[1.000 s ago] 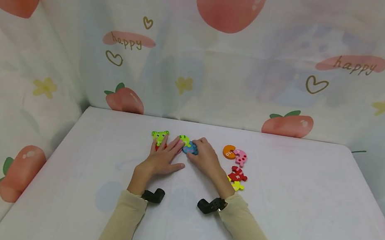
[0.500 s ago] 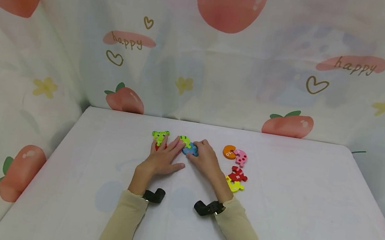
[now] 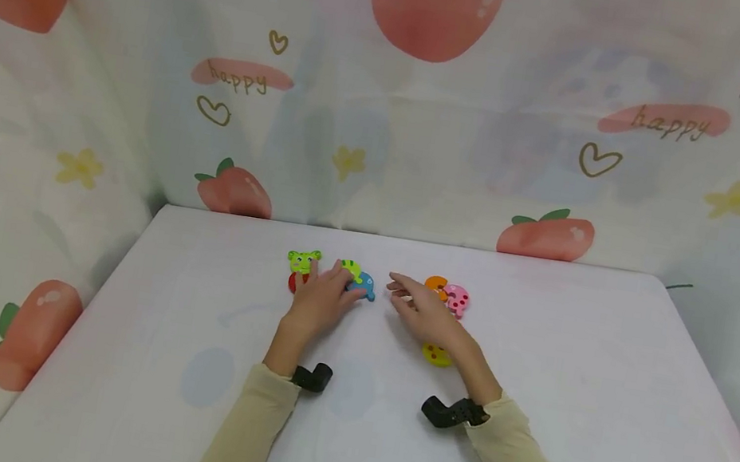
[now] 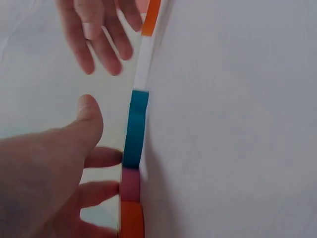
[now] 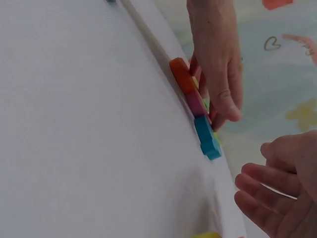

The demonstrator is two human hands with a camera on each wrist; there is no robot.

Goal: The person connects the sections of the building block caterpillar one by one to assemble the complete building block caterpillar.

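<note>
A chain of joined puzzle pieces lies near the table's back edge: a green animal head [image 3: 302, 261], a red piece [image 3: 292, 282], a green striped piece [image 3: 351, 268] and a blue piece [image 3: 362, 286]. The left hand [image 3: 317, 302] rests on the chain with spread fingers, covering part of it. In the left wrist view its fingertips touch the row beside a pink piece [image 4: 130, 185] and the blue piece [image 4: 135, 130]. Held above the table right of the blue piece, the right hand [image 3: 428, 311] has relaxed fingers and nothing in them; the right wrist view also shows this hand [image 5: 282, 186] apart from the chain.
Right of and partly behind the right hand lie an orange piece [image 3: 436, 283], a pink spotted piece [image 3: 457, 299] and a yellow piece [image 3: 437, 355]. The white table [image 3: 529, 418] meets a patterned cloth [image 3: 429, 135] at the back and left.
The right hand has let go of the blue piece and moved right, now covering the red piece there. The left hand's fingers have drawn closer together, its thumb nearer the blue piece. The head view has shifted slightly.
</note>
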